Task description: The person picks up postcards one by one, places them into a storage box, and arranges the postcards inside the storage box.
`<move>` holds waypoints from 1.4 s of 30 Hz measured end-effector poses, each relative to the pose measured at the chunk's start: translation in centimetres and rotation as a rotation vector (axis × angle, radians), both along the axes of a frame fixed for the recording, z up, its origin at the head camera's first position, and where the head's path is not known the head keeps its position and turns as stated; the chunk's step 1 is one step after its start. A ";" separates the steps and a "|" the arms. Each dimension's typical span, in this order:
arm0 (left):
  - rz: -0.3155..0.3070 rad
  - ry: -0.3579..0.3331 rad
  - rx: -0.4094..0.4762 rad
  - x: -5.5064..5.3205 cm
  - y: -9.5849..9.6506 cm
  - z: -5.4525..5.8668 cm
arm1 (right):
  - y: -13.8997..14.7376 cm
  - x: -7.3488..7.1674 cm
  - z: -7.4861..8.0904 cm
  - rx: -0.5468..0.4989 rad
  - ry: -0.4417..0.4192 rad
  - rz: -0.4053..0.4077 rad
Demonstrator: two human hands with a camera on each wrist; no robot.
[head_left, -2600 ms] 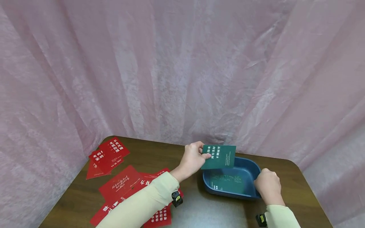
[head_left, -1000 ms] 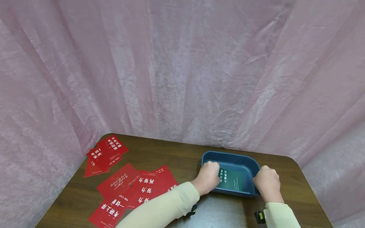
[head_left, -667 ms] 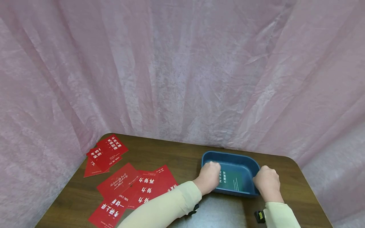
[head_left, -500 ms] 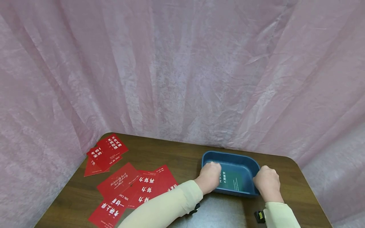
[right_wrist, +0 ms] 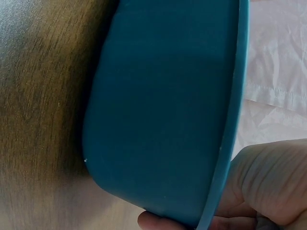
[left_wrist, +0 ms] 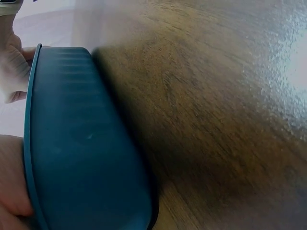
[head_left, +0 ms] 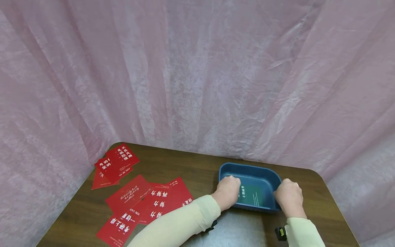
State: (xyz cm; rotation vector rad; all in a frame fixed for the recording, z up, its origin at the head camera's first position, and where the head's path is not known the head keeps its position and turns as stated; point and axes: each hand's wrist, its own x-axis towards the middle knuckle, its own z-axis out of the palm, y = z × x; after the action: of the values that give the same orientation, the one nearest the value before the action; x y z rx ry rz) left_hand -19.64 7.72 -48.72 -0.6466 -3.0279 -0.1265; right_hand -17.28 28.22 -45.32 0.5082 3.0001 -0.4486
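- Left hand [head_left: 227, 192], fingers curled, grips the blue tray [head_left: 251, 171]'s left end.
- Right hand [head_left: 289, 194], also curled, grips its right.
- Green card [head_left: 254, 197], earlier in the left hand, now lies inside, freeing that hand.
- Red cards [head_left: 129, 195] lie leftward.

Tabletop [head_left: 191, 168]: dark brown wood grain, with rounded far corners; a pale grey sheen lies across its near middle, and light glares white at one edge of the left wrist view.
Curtain [head_left: 185, 75]: pale pink, velvety fabric in loose vertical folds, rising behind the tabletop and along both sides.
Far red cards [head_left: 115, 168]: at least three, overlapping near the rounded left corner, printed with white Chinese characters.
Near red cards [head_left: 146, 207]: a second overlapping group, left of centre, turned at differing angles, most with bold white characters.
Script card [head_left: 128, 195]: red, in this second group, with pale slanting cursive lettering.
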 end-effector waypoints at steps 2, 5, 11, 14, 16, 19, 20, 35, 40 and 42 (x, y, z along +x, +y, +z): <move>0.000 -0.014 -0.008 0.0 0.0 0.0 | -0.1 0.0 0.0 0.002 -0.001 0.001; -0.020 -0.020 -0.010 0.0 -0.2 0.0 | -0.2 0.1 0.0 0.001 -0.006 0.001; -0.151 0.054 0.101 -0.4 -1.4 0.5 | -0.3 0.2 0.0 -0.006 -0.019 -0.002; -0.194 0.166 0.158 -0.9 -2.7 1.0 | -0.3 0.2 0.0 -0.010 -0.017 -0.002; -0.180 0.244 0.185 -1.4 -4.0 1.5 | -0.3 0.2 0.0 -0.013 -0.014 -0.001; -0.110 0.330 0.226 -2.2 -6.6 2.4 | -0.3 0.2 0.0 -0.015 -0.015 -0.006; -0.081 0.354 0.245 -2.6 -7.6 2.6 | -0.3 0.2 -0.1 -0.014 -0.018 -0.007; 0.315 0.319 0.266 -8.8 -26.5 1.8 | 0.0 0.7 0.2 -0.018 -0.018 -0.005; 0.428 0.225 0.199 -9.9 -33.2 -0.2 | 0.0 0.7 0.1 -0.018 -0.018 -0.011; 0.473 0.186 0.169 -9.7 -35.5 -1.1 | -0.1 0.7 0.1 -0.016 -0.016 -0.010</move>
State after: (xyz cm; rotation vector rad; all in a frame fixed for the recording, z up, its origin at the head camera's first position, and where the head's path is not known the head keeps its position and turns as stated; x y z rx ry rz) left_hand -29.37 -27.74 -49.85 0.0729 -2.8518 -0.2795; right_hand -16.54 28.16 -45.19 0.5238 2.9769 -0.4672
